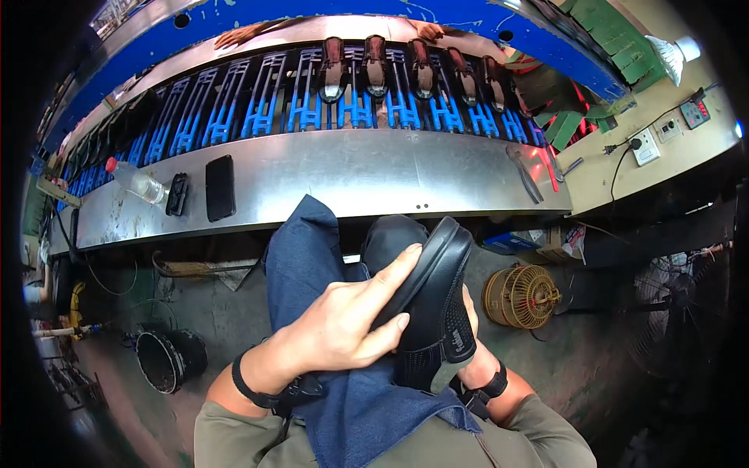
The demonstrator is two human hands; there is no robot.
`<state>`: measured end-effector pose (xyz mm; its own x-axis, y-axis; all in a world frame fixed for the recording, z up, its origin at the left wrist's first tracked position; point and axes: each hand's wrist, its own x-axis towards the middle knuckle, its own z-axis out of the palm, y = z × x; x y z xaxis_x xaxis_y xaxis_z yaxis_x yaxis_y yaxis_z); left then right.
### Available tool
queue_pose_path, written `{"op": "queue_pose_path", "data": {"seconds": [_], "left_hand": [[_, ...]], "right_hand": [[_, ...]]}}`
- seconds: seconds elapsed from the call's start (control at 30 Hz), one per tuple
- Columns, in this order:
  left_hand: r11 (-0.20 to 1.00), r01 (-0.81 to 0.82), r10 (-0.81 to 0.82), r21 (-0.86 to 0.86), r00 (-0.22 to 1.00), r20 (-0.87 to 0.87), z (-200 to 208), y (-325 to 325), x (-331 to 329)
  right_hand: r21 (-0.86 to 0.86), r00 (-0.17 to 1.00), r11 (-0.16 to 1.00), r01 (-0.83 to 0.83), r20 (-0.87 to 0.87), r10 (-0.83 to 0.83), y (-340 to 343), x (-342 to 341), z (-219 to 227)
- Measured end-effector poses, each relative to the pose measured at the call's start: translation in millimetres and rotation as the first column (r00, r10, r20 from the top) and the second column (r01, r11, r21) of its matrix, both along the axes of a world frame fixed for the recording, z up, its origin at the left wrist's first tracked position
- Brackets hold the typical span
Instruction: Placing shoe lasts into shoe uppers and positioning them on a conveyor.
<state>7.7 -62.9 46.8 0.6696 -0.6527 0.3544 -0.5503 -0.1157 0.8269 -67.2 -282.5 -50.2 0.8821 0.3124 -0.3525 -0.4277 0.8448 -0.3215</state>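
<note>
A black slip-on shoe (437, 312) with a thick dark sole and a perforated upper is tilted above my lap, its toe toward the bench. My left hand (351, 320) is closed on its left side, the index finger stretched along the sole edge and the thumb against the upper. On the shoe's other side, my right hand (480, 359) grips it from below and behind; most of its fingers are hidden. Blue denim cloth (343, 405) lies over my lap under the shoe. Both wrists wear black bands.
Ahead runs a metal bench (328, 171) bearing a phone (220, 187), a plastic bottle (136, 181) and pincers (524, 175). Beyond it, a blue-pronged conveyor (308, 113) carries several shoes (375, 66); another person's hand (240, 36) shows past it. A bucket (168, 360) and caged fan (521, 296) stand below.
</note>
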Motion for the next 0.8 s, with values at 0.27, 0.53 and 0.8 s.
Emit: {"op": "queue_pose_path", "data": {"seconds": [0.27,0.53,0.8], "left_hand": [[0.999,-0.031,0.031,0.028,1.000,0.003,11,9,-7],[0.582,-0.593,-0.186,-0.556,0.569,-0.801,-64,35,15],[0.609,-0.494,-0.369,-0.621,0.516,-0.773,-74,61,-14]], "right_hand": [[-0.149,0.960,0.989,0.012,0.278,0.030,6,16,7],[-0.881,0.569,0.104,0.462,0.384,0.727,72,43,67],[-0.846,0.401,0.213,0.488,0.434,0.806,69,99,114]]}}
